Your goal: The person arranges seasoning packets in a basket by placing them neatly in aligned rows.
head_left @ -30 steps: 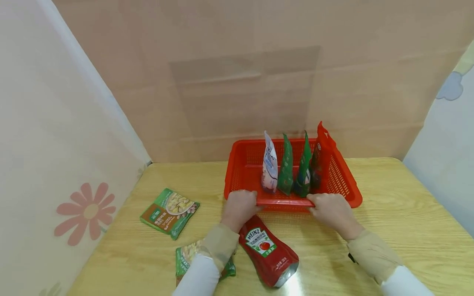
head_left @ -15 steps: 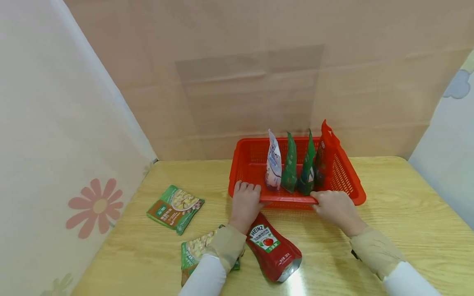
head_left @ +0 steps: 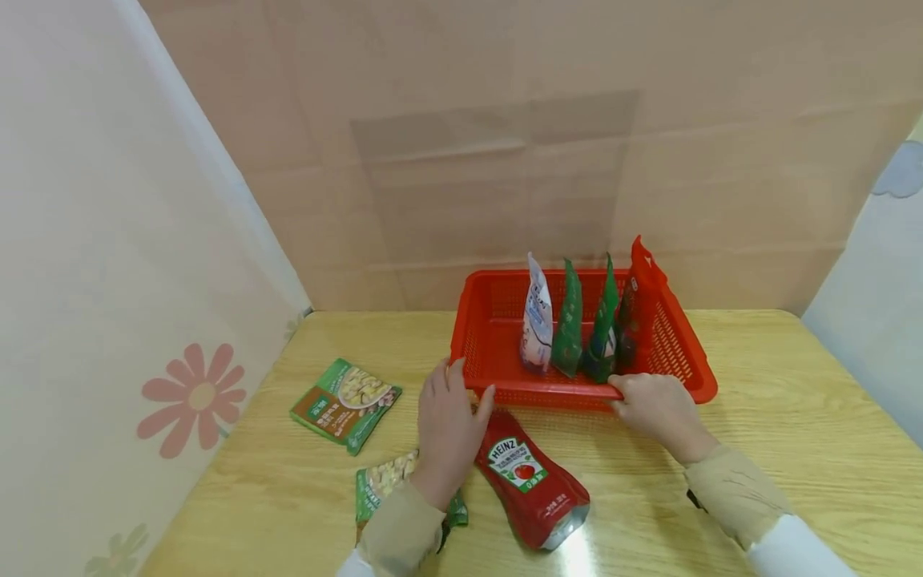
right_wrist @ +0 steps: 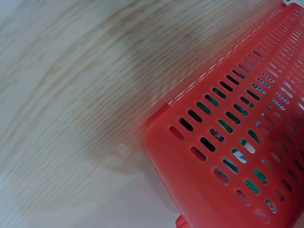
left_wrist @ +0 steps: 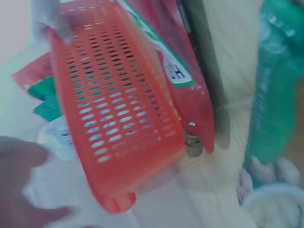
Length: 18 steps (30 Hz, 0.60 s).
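A red plastic basket (head_left: 493, 346) stands at the back of the table, with several bags upright inside: a white one (head_left: 537, 324), two green ones and a red one (head_left: 645, 280). My right hand (head_left: 658, 410) grips the basket's front rim, thumb side toward the middle. Fingers extended, my left hand (head_left: 449, 429) is beside the front left corner, and a gap shows between it and the basket (left_wrist: 118, 95) in the left wrist view. A red Heinz ketchup pouch (head_left: 537, 497) lies just in front of the basket, its capped end toward the left hand.
Two flat green-and-brown food packets lie on the left: one farther back (head_left: 344, 405), the other (head_left: 378, 485) partly hidden under the left forearm. Behind the basket rises a beige covered wall (head_left: 490, 200). Wooden tabletop (head_left: 779, 401) extends to the right.
My left hand has let go of the front rim and moved left, its fingers straightening. The right hand keeps its grip. Everything appears slightly farther right as the head view shifts.
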Available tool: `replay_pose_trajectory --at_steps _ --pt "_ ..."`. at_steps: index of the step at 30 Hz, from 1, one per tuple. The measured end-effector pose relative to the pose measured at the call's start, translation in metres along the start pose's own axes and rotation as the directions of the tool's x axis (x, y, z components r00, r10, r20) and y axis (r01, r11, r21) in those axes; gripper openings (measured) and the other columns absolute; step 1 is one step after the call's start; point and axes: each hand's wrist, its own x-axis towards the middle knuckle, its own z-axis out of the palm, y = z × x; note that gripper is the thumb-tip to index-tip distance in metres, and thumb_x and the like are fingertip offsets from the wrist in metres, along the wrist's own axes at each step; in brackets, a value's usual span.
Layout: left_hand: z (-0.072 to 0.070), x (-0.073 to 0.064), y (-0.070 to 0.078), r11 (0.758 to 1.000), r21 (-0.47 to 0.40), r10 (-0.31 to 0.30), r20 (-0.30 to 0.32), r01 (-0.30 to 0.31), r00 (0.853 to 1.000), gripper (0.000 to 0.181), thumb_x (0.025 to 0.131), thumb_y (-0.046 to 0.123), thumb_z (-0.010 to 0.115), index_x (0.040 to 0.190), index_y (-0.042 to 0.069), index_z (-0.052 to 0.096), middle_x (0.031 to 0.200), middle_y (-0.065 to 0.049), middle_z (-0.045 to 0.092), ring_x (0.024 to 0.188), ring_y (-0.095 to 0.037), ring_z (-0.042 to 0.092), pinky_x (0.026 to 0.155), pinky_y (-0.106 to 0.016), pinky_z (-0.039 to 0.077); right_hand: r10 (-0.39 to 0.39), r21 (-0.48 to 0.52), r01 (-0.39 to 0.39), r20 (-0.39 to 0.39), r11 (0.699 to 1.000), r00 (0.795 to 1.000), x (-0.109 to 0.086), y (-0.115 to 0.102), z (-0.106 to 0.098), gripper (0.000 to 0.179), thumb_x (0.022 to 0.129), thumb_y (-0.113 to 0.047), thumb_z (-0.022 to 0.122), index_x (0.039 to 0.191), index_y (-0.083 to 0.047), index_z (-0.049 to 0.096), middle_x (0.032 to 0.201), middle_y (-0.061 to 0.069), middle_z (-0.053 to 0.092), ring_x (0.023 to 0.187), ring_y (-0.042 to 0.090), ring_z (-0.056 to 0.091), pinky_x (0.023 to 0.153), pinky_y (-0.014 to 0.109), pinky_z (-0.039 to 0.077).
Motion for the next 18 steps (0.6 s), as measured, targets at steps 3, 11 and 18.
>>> replay_pose_trajectory --at_steps 3,11,18 --pt "-0.006 -0.015 -0.004 0.99 -0.052 -0.127 0.131 0.135 0.983 0.046 0.09 0.043 0.061 0.104 -0.001 0.057 0.095 -0.016 0.059 0.084 -0.028 0.059 0.067 -0.039 0.051 0.007 -0.001 -0.007 -0.007 1.0 1.0 -0.001 0.001 -0.002 0.007 0.077 -0.013 0.071 0.083 -0.009 0.07 0.048 -0.005 0.039 0.045 0.01 0.033 0.041 0.024 0.027" --pt "0.007 -0.045 -0.002 0.984 -0.017 -0.14 0.53 0.175 0.836 0.058 0.091 0.058 0.049 0.06 0.009 0.055 0.053 -0.004 0.046 0.046 -0.017 0.041 0.044 -0.028 0.029 0.012 0.019 -0.012 0.004 1.0 1.0 0.0 0.002 -0.001 0.003 0.078 -0.012 0.069 0.08 -0.01 0.068 0.049 -0.005 0.035 0.045 0.01 0.03 0.043 0.023 0.022" --pt "0.016 -0.042 0.007 0.942 0.093 -0.314 0.588 0.323 0.745 0.078 0.082 0.073 0.049 0.089 -0.004 0.063 0.071 -0.01 0.058 0.059 -0.021 0.05 0.054 -0.033 0.041 0.007 0.02 -0.007 -0.006 1.0 1.0 0.001 0.001 0.001 0.006 0.078 -0.013 0.069 0.083 -0.01 0.07 0.048 -0.005 0.038 0.045 0.01 0.031 0.042 0.024 0.024"
